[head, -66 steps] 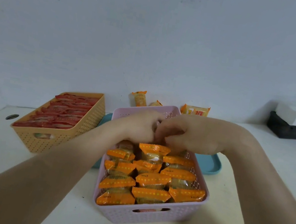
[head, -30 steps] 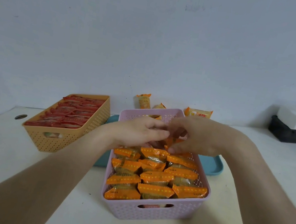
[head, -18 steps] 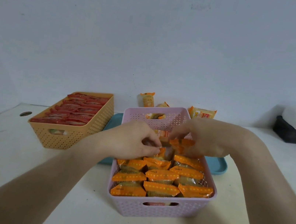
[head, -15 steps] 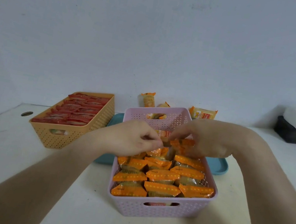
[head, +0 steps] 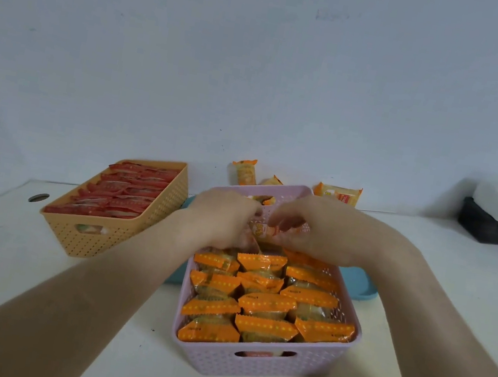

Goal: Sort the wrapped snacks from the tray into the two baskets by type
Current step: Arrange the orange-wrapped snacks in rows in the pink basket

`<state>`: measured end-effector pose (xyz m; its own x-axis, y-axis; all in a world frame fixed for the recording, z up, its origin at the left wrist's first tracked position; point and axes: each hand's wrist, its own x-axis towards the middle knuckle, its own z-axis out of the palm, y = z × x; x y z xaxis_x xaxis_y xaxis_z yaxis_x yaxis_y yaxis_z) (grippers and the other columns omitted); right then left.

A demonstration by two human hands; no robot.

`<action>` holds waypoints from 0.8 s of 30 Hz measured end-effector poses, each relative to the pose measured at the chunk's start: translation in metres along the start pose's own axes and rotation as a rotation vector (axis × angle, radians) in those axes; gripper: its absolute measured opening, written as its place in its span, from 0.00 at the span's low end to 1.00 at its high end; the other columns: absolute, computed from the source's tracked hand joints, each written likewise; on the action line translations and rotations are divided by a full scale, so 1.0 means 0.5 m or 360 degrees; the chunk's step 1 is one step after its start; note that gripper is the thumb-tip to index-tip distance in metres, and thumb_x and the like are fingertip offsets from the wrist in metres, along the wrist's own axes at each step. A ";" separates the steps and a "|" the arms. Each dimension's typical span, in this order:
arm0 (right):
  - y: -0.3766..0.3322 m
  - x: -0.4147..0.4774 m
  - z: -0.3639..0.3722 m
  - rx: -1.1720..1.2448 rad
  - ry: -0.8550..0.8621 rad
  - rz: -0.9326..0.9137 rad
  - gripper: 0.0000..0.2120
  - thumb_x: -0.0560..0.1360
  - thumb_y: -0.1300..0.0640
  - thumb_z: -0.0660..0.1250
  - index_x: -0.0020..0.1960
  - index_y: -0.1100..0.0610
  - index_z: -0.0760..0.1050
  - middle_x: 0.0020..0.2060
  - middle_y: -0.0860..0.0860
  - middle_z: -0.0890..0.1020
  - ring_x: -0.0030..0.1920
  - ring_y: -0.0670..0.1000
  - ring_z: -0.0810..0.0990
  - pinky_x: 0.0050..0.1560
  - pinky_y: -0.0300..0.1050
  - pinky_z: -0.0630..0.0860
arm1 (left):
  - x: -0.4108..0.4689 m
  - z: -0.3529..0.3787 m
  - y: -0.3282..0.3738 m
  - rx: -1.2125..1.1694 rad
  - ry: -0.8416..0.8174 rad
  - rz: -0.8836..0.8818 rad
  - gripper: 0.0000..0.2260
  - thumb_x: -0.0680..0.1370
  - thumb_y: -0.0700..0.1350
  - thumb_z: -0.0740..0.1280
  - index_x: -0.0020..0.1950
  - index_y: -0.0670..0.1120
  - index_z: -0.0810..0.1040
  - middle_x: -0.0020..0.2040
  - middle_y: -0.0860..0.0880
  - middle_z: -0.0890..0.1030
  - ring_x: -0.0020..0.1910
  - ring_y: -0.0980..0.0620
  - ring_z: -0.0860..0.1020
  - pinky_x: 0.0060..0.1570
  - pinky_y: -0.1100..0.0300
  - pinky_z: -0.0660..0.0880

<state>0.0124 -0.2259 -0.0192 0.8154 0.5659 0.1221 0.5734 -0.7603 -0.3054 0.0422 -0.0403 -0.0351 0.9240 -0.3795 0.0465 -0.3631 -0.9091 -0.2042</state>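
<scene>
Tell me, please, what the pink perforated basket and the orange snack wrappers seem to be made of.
Pink perforated basket: probably moulded plastic, matte; regular small holes and a cut-out handle suggest it. Orange snack wrappers: likely thin plastic film, slightly glossy, with crimped zigzag edges.

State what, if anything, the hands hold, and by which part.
One pale orange wrapped snack packet: the left hand grips its left end, the right hand its right end.

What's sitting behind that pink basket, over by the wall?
Three orange-wrapped snacks stand near the wall, and a blue tray pokes out beside the pink basket. The basket covers most of the tray, so anything else on it cannot be seen.
</scene>
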 end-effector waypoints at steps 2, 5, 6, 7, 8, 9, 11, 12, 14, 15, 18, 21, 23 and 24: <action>0.002 0.003 0.001 0.0002 0.0010 0.0023 0.13 0.76 0.44 0.65 0.59 0.43 0.78 0.53 0.43 0.82 0.54 0.46 0.79 0.56 0.51 0.77 | -0.008 -0.011 -0.001 -0.0332 0.0064 0.0019 0.29 0.70 0.54 0.74 0.70 0.56 0.71 0.60 0.53 0.78 0.56 0.51 0.76 0.47 0.59 0.70; 0.008 0.004 0.001 -0.0007 0.0028 0.0036 0.11 0.75 0.44 0.66 0.55 0.45 0.78 0.52 0.44 0.82 0.53 0.46 0.79 0.55 0.52 0.78 | -0.030 -0.028 0.001 -0.0892 0.0110 -0.0011 0.28 0.71 0.44 0.76 0.68 0.57 0.72 0.56 0.54 0.74 0.55 0.55 0.73 0.53 0.59 0.72; 0.008 0.004 0.001 -0.0006 0.0027 0.0040 0.11 0.75 0.44 0.66 0.55 0.45 0.79 0.52 0.44 0.82 0.52 0.46 0.79 0.55 0.51 0.78 | -0.035 -0.028 0.000 -0.1005 0.0094 -0.0019 0.29 0.71 0.42 0.76 0.68 0.59 0.71 0.56 0.54 0.74 0.56 0.54 0.74 0.55 0.57 0.74; 0.009 0.002 0.001 0.0001 0.0031 0.0043 0.11 0.75 0.44 0.67 0.55 0.46 0.79 0.52 0.44 0.82 0.51 0.46 0.79 0.54 0.50 0.79 | -0.041 -0.027 0.003 -0.1099 0.0059 -0.0012 0.30 0.71 0.41 0.76 0.67 0.60 0.71 0.56 0.54 0.74 0.56 0.54 0.76 0.55 0.54 0.77; 0.008 0.002 0.000 0.0005 0.0036 0.0045 0.11 0.75 0.44 0.68 0.54 0.46 0.79 0.51 0.44 0.82 0.50 0.46 0.79 0.53 0.49 0.79 | -0.043 -0.023 0.004 -0.1194 0.0015 0.0002 0.31 0.70 0.39 0.76 0.68 0.60 0.70 0.55 0.54 0.76 0.55 0.53 0.77 0.54 0.53 0.78; 0.008 0.001 0.000 0.0007 0.0047 0.0044 0.10 0.74 0.45 0.69 0.54 0.47 0.79 0.51 0.44 0.82 0.50 0.46 0.79 0.53 0.48 0.79 | -0.046 -0.021 0.007 -0.1304 -0.0042 0.0027 0.31 0.71 0.37 0.76 0.68 0.58 0.70 0.54 0.53 0.77 0.55 0.53 0.78 0.53 0.53 0.80; 0.006 0.001 0.000 -0.0008 0.0065 0.0038 0.08 0.74 0.49 0.70 0.52 0.47 0.79 0.49 0.44 0.82 0.49 0.46 0.79 0.53 0.46 0.78 | -0.049 -0.018 0.005 -0.1596 -0.0171 0.0069 0.31 0.72 0.32 0.73 0.69 0.54 0.70 0.54 0.50 0.80 0.54 0.53 0.80 0.50 0.56 0.80; 0.006 0.001 -0.001 -0.0015 0.0074 0.0029 0.07 0.73 0.51 0.70 0.51 0.47 0.79 0.48 0.44 0.82 0.49 0.46 0.79 0.52 0.46 0.78 | -0.049 -0.018 0.003 -0.1756 -0.0228 0.0088 0.31 0.72 0.28 0.70 0.69 0.52 0.70 0.55 0.49 0.81 0.54 0.52 0.81 0.48 0.57 0.80; 0.006 0.002 0.002 0.0005 0.0102 0.0001 0.05 0.74 0.53 0.69 0.49 0.47 0.80 0.46 0.43 0.81 0.48 0.45 0.80 0.52 0.45 0.78 | -0.049 -0.017 0.001 -0.1987 -0.0279 0.0116 0.31 0.72 0.23 0.63 0.67 0.51 0.71 0.55 0.47 0.82 0.54 0.50 0.82 0.46 0.59 0.77; 0.005 0.003 0.003 0.0042 0.0130 -0.0020 0.04 0.75 0.53 0.68 0.49 0.47 0.80 0.45 0.42 0.81 0.48 0.45 0.80 0.52 0.44 0.77 | -0.049 -0.016 0.001 -0.2046 -0.0275 0.0117 0.31 0.72 0.21 0.60 0.66 0.51 0.71 0.56 0.45 0.82 0.55 0.49 0.82 0.48 0.58 0.77; -0.004 0.006 0.009 0.0179 0.0231 -0.0085 0.07 0.77 0.50 0.65 0.51 0.50 0.80 0.47 0.44 0.81 0.48 0.44 0.79 0.51 0.44 0.77 | -0.043 -0.012 0.006 -0.2064 -0.0209 0.0074 0.31 0.73 0.21 0.59 0.70 0.48 0.69 0.61 0.41 0.79 0.57 0.47 0.81 0.55 0.54 0.77; -0.018 0.006 0.017 0.0150 0.0146 -0.0126 0.08 0.76 0.47 0.66 0.53 0.47 0.81 0.45 0.43 0.81 0.46 0.44 0.78 0.50 0.44 0.76 | -0.031 -0.020 0.000 -0.1863 -0.0068 0.0042 0.29 0.72 0.25 0.64 0.68 0.49 0.71 0.58 0.43 0.78 0.56 0.48 0.81 0.53 0.55 0.79; -0.026 0.008 0.023 0.0002 0.0055 -0.0125 0.07 0.76 0.47 0.67 0.51 0.45 0.82 0.41 0.41 0.81 0.43 0.44 0.78 0.49 0.47 0.77 | -0.020 -0.024 -0.010 -0.1273 0.0092 -0.0001 0.25 0.73 0.28 0.65 0.64 0.51 0.76 0.56 0.49 0.80 0.54 0.50 0.80 0.51 0.58 0.79; -0.027 0.009 0.025 -0.0069 0.0038 -0.0119 0.07 0.75 0.48 0.68 0.50 0.45 0.83 0.40 0.42 0.82 0.42 0.44 0.78 0.49 0.48 0.78 | -0.015 -0.021 -0.014 -0.0827 0.0119 -0.0001 0.23 0.73 0.30 0.65 0.63 0.52 0.78 0.55 0.51 0.80 0.54 0.51 0.79 0.49 0.59 0.78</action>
<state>0.0072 -0.2090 -0.0261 0.7715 0.6144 0.1655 0.6353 -0.7295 -0.2535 0.0368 -0.0328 -0.0235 0.9201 -0.3729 0.1197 -0.3915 -0.8675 0.3070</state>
